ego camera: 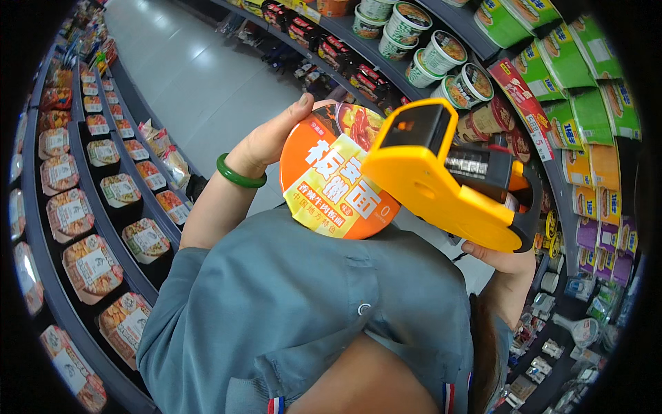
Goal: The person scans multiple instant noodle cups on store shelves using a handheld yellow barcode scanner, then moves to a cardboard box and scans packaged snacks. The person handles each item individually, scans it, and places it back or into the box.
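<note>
My left hand (pixel 276 129), below a green bangle (pixel 241 176), grips an instant noodle bowl (pixel 310 171) with an orange and yellow printed lid. The thumb lies at the lid's rim, and the other fingers are hidden behind the bowl. The lid faces up towards me, close to my chest. In my right hand (pixel 501 259) is a yellow and black handheld price labeler (pixel 439 191); most of the fingers are hidden behind it. The labeler's front end overlaps the lid's right side. Whether the two touch, I cannot tell.
To the left, a tiered shelf (pixel 116 191) holds rows of packaged food trays (pixel 93 264). Opposite, a grey shelf (pixel 465 26) carries stacked noodle cups (pixel 439 52), green noodle packs (pixel 563 62) and a red price sign (pixel 522 103). Small packaged goods (pixel 540 367) hang at lower right. A tiled aisle (pixel 207 77) runs between.
</note>
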Motion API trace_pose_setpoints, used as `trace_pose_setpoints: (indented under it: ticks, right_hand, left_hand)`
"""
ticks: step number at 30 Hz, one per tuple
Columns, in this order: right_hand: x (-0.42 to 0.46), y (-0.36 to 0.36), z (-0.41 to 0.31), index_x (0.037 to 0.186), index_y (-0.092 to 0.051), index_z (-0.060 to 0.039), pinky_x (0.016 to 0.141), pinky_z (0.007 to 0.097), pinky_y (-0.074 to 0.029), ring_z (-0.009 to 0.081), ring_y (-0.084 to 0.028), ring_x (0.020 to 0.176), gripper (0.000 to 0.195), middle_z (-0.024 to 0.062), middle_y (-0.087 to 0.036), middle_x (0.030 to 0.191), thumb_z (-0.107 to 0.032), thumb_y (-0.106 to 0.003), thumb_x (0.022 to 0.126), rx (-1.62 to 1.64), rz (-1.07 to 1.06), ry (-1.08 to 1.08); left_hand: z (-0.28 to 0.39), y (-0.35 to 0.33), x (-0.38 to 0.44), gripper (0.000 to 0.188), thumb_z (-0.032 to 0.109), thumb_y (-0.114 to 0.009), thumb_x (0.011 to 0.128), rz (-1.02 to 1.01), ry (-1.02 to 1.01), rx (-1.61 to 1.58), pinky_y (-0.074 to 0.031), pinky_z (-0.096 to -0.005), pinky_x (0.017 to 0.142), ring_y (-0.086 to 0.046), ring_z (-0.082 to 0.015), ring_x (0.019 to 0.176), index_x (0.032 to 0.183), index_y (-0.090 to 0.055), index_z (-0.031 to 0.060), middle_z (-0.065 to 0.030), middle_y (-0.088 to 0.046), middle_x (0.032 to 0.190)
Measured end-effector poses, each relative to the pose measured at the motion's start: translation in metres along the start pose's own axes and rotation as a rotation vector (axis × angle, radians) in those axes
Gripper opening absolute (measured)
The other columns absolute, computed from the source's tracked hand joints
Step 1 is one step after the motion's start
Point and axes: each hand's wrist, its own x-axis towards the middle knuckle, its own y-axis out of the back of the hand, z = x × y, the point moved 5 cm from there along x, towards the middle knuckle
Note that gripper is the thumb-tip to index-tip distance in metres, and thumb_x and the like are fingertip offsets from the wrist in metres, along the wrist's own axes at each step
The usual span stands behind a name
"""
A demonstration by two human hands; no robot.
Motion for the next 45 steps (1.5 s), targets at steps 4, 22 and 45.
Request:
trace_pose_setpoints:
  ticks: [4, 22, 45]
  right_hand:
    - [0.008, -0.006, -0.009, 0.104, -0.054, -0.0028, 0.080, 0.0341, -0.041, 0.0265, -0.053, 0.089, 0.043, 0.0122, -0.056, 0.097, -0.010, -0.070, 0.065, -0.301, -0.185, -0.008]
    - [-0.073, 0.067, 0.012, 0.099, -0.057, -0.0026, 0.079, 0.0295, -0.043, 0.0194, -0.056, 0.085, 0.039, 0.0087, -0.060, 0.094, -0.014, -0.072, 0.065, -0.142, 0.143, -0.029]
    - [-0.161, 0.114, 0.154, 0.111, -0.048, -0.0014, 0.081, 0.0265, -0.041, 0.0128, -0.052, 0.090, 0.039, 0.0044, -0.057, 0.100, -0.003, -0.062, 0.075, 0.533, 0.466, -0.121]
  left_hand:
    - [0.001, -0.007, 0.008, 0.057, 0.045, -0.033, 0.089, -0.102, 0.045, 0.043, -0.038, -0.0294, 0.091, -0.049, -0.0161, 0.106, 0.123, -0.035, -0.0005, -0.0112, -0.049, 0.118]
    - [0.037, -0.030, 0.058, 0.056, 0.021, -0.044, 0.080, -0.019, 0.174, 0.405, -0.034, -0.0329, 0.094, -0.046, -0.0214, 0.110, 0.127, -0.028, -0.0035, -0.0149, -0.045, 0.121]
    - [0.277, -0.544, 0.370, 0.055, 0.047, -0.023, 0.085, -0.270, -0.850, 0.496, -0.038, -0.0511, 0.082, -0.051, -0.0325, 0.093, 0.094, -0.055, 0.0042, -0.0155, -0.057, 0.101]
